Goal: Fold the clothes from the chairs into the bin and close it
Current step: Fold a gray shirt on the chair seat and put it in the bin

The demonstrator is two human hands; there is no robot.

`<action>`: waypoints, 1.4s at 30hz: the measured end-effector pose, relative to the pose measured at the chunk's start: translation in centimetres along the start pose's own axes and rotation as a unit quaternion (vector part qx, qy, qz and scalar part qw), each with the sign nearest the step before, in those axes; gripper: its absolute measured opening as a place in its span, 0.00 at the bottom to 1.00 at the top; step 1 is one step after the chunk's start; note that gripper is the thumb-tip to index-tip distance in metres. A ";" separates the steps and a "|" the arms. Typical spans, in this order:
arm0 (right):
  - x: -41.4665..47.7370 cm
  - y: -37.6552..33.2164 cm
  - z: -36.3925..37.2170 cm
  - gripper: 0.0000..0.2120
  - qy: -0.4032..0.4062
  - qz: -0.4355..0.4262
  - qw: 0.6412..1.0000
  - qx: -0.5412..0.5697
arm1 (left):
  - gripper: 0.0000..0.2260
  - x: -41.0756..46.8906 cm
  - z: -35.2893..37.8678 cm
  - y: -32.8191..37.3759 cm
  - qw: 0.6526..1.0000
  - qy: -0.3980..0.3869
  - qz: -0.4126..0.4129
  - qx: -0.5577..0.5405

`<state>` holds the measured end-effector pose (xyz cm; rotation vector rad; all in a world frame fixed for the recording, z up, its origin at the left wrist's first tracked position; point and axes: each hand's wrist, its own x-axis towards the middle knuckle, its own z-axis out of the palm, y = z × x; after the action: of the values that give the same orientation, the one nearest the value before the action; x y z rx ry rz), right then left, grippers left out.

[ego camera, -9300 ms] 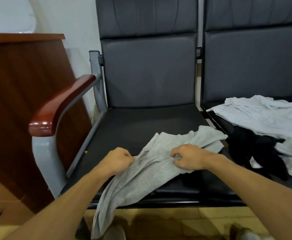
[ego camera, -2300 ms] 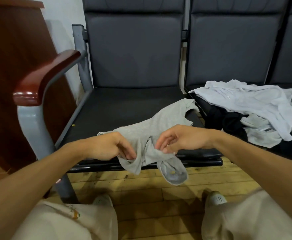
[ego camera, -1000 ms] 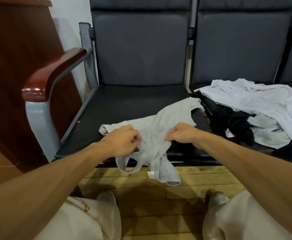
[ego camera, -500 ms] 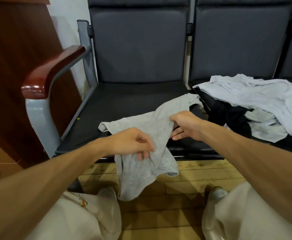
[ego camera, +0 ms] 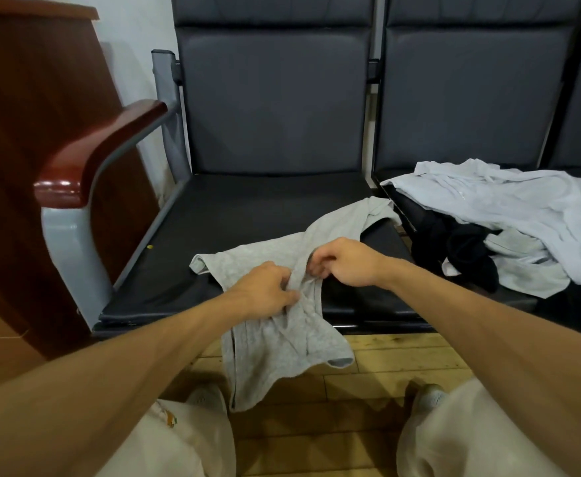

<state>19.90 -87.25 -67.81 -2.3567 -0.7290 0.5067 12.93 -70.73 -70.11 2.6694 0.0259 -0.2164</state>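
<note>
A light grey garment [ego camera: 278, 335] lies across the front of the left chair seat [ego camera: 247, 208], part of it hanging over the front edge toward the floor. My left hand [ego camera: 265, 294] grips a bunched fold of it at the seat's front edge. My right hand [ego camera: 347, 263] pinches the same fabric just to the right, fingers curled. On the right chair lies a heap of clothes: a pale blue-white shirt [ego camera: 509, 197], a black garment [ego camera: 461, 249] and a pale grey piece [ego camera: 530, 270]. No bin is in view.
A red-brown wooden armrest [ego camera: 89, 156] on a grey metal frame stands at the left of the chair. A dark wooden cabinet [ego camera: 23, 132] sits further left. Below is wooden flooring [ego camera: 368, 373], with my knees and shoes at the bottom.
My hands have come closer together on the grey garment. The left hand has moved forward onto the seat edge, and the hanging part now drapes lower right.
</note>
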 end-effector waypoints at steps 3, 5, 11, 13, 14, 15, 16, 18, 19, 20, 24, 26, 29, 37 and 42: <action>0.6 1.4 -0.3 0.18 -0.006 -0.024 0.992 -0.120 | 0.12 0.2 -1.1 -0.9 0.998 -0.022 -0.037 -0.052; 0.9 1.9 -0.6 0.20 -0.009 -0.031 0.989 -0.143 | 0.12 0.2 -1.7 -1.8 0.998 -0.019 -0.045 -0.043; 2.1 1.8 0.7 0.15 0.002 -0.091 0.975 -0.203 | 0.15 0.9 -1.9 -3.6 0.999 0.007 -0.045 -0.002; 2.5 1.4 1.4 0.13 -0.010 -0.096 0.974 -0.205 | 0.16 1.1 -1.9 -3.8 0.999 0.013 -0.039 0.013; 2.7 1.2 1.6 0.12 -0.018 -0.088 0.975 -0.202 | 0.16 1.2 -1.8 -4.0 0.999 0.016 -0.032 0.023; 2.8 1.2 1.7 0.11 -0.023 -0.079 0.976 -0.202 | 0.16 1.2 -1.7 -4.2 0.999 0.019 -0.023 0.039; 2.9 1.2 1.7 0.10 -0.023 -0.073 0.974 -0.214 | 0.17 1.1 -1.6 -4.4 0.998 0.021 -0.013 0.059; 2.8 1.1 1.5 0.08 -0.007 -0.068 0.968 -0.242 | 0.16 0.8 -1.6 -4.7 0.995 0.017 0.005 0.094; 2.7 1.1 1.4 0.08 0.001 -0.068 0.967 -0.247 | 0.16 0.6 -1.6 -4.8 0.995 0.011 0.008 0.100; 2.5 1.1 1.1 0.08 0.004 -0.070 0.968 -0.242 | 0.16 0.4 -1.7 -4.9 0.995 0.005 0.006 0.102; 1.1 0.9 -0.8 0.08 0.029 -0.089 0.979 -0.182 | 0.18 0.2 -2.1 -5.3 0.987 0.006 -0.029 0.157; 0.4 1.0 -1.7 0.07 0.054 -0.100 0.976 -0.188 | 0.21 0.5 -2.2 -5.2 0.981 0.005 -0.065 0.185; -0.4 1.4 -2.3 0.08 0.057 -0.083 0.974 -0.201 | 0.26 0.7 -2.6 -4.0 0.975 -0.009 -0.123 0.185; -1.5 2.9 -1.8 0.06 -0.025 -0.045 0.962 -0.266 | 0.29 1.3 -1.0 -0.6 0.991 0.044 -0.039 0.121; -1.8 2.9 -2.4 0.05 -0.045 -0.033 0.965 -0.255 | 0.25 1.4 0.1 0.4 0.982 0.047 0.008 0.180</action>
<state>20.82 -91.34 -67.64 -2.7806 -1.0810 0.4378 14.27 -71.19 -70.27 3.0385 -0.0066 -0.0964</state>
